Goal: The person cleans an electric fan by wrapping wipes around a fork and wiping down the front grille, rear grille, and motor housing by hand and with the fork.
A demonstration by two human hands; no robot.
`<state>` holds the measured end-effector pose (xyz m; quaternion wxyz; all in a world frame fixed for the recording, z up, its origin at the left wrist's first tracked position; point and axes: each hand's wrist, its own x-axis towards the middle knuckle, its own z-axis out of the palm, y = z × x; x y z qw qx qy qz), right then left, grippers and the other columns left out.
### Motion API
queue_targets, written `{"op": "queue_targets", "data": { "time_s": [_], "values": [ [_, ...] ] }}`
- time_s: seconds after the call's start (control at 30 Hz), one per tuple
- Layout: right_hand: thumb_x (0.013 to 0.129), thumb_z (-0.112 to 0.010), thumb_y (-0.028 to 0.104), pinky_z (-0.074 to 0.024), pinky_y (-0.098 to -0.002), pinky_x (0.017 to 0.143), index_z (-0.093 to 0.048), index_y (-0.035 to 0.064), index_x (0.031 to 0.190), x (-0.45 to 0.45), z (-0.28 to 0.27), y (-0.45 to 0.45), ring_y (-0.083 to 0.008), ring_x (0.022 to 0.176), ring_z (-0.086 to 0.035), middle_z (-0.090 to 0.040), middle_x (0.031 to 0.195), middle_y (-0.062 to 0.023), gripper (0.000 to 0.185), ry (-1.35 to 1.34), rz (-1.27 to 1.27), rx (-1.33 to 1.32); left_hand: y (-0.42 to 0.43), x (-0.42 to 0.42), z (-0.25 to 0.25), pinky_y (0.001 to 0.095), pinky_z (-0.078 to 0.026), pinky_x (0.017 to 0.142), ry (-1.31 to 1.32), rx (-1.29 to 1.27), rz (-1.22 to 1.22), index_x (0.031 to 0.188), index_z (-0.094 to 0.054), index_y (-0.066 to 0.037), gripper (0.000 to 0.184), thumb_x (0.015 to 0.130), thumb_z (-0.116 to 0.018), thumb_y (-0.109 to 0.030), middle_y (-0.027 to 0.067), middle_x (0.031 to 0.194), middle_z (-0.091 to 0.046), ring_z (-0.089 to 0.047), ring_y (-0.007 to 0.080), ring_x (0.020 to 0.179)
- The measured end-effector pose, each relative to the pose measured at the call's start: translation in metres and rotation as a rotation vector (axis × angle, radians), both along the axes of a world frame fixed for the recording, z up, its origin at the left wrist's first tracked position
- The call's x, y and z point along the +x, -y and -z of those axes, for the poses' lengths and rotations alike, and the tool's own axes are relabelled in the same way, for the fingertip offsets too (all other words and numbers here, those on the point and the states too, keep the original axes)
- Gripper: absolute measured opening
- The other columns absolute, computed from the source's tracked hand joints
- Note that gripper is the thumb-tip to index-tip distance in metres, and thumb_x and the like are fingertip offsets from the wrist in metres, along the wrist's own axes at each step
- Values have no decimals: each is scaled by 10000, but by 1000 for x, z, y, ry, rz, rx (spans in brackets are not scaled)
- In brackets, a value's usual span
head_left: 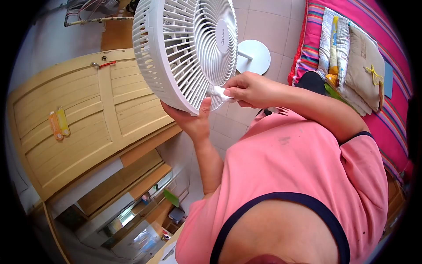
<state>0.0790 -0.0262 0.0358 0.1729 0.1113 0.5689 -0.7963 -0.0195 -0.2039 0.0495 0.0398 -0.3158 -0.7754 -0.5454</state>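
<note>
A white electric fan (222,37) fills the upper middle of the head view, its grille tilted and turned partly toward me. My left hand (193,121) grips the lower edge of the fan's round housing, thumb up on the rim and the other fingers mostly hidden behind it. Between the closed fingers of my right hand (252,90) is a small crumpled white cloth (216,91), pressed to the lower part of the grille. Beyond the fan head, its round white base (256,57) shows with a short piece of stem.
To the right, a bed with a pink striped cover (318,26) bears a beige cushion (362,66) and folded cloths. On the left is a pale wooden door (88,127) with orange and yellow stickers. Tiled floor (268,26) lies below the fan.
</note>
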Motion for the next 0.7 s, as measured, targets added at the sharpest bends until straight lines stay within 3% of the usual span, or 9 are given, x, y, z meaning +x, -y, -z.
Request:
{"op": "queue_targets", "data": {
  "time_s": [0.17,0.23,0.3,0.33,0.37,0.47,0.53,0.63,0.7],
  "values": [
    [924,-572,195,-421,-305,527,-609,49,1096,19,11,-1,-168,555,-552,-606,702,-54,229,-453,206,545,-5,3,1,388,-312,1052,6,124,40,1420,-148,22,1094,683,-826,-419,159,1397,-324,-379,266,1268],
    [867,-622,136,-447,-316,551,-621,79,1099,26,11,-2,-211,619,-600,-632,752,-77,239,-432,221,643,2,3,3,402,-307,1057,-38,106,35,1429,-147,16,1092,698,-794,-476,169,1409,-303,-356,287,1289],
    [859,-619,181,-493,-343,586,-641,103,1030,31,21,-1,-241,693,-643,-664,817,-61,190,-633,394,863,12,10,4,426,-320,1049,-262,112,-125,1415,-193,13,977,755,-752,-443,178,1390,-314,-364,308,1277],
    [819,-658,147,-500,-338,590,-646,115,1019,33,19,-1,-229,700,-643,-660,803,-49,202,-671,416,902,15,20,-4,452,-318,1038,-343,93,-216,1365,-278,20,772,825,-694,-342,182,1375,-321,-353,304,1274],
    [819,-658,147,-500,-338,590,-646,115,1019,34,19,-2,-229,700,-643,-660,803,-49,202,-672,403,910,24,21,-3,410,-438,904,-584,81,-261,1266,-387,26,540,861,-638,-227,193,1338,-366,-500,278,1110],
    [763,-716,111,-496,-324,575,-641,99,983,39,20,-1,-219,668,-635,-646,772,-51,233,-672,522,887,23,40,-11,309,-501,744,-633,176,84,1222,-416,56,401,875,-587,-50,190,1166,-505,-580,234,921],
    [761,-721,111,-492,-316,564,-636,94,971,41,25,0,-217,656,-634,-645,769,-52,228,-667,529,870,14,54,-13,268,-504,630,-366,-199,316,1203,-434,44,399,839,-596,35,167,1132,-529,-591,185,823],
    [761,-728,114,-484,-303,543,-621,86,967,44,27,0,-207,630,-627,-642,761,-57,234,-646,550,808,-32,73,-18,290,-531,709,401,185,73,1129,-511,41,306,839,-608,58,114,978,-602,-605,146,809],
    [764,-729,116,-480,-298,534,-611,81,975,47,29,3,-199,616,-622,-640,757,-60,244,-620,549,760,-41,74,-14,274,-523,713,524,229,66,1070,-557,35,242,847,-640,-9,93,948,-624,-616,143,805]
  ]
}}
